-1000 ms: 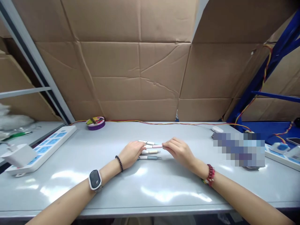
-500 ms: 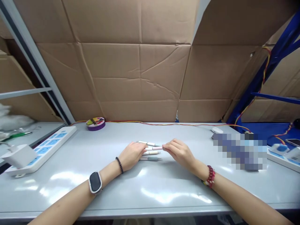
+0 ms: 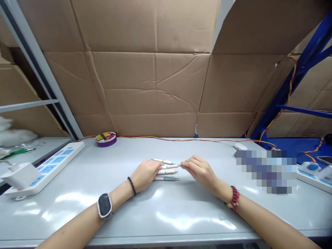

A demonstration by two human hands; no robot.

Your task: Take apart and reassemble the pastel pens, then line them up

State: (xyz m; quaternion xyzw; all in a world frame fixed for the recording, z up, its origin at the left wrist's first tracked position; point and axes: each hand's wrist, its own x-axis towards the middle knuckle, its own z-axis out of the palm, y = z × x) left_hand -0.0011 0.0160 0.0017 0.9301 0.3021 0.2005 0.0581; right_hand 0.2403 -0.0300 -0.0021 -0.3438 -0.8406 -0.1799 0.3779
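Just below the middle of the frame, four pens lie side by side on the grey tabletop (image 3: 166, 211): a white pen (image 3: 164, 161) farthest up, then a pink pen (image 3: 173, 166), a cream pen (image 3: 169, 171) and a grey-green pen (image 3: 169, 178). The right hand (image 3: 200, 170) has its grip closed, fingertips (image 3: 183, 165) pinched together on the pink pen's right tip. The left hand (image 3: 146, 173) lies over the pens' left ends; whether its grip closes on any of them cannot be told. A white power strip (image 3: 52, 164) lies at the left, and a purple tape roll (image 3: 105, 138) sits upper left of the hands, before the cardboard wall (image 3: 155, 86).
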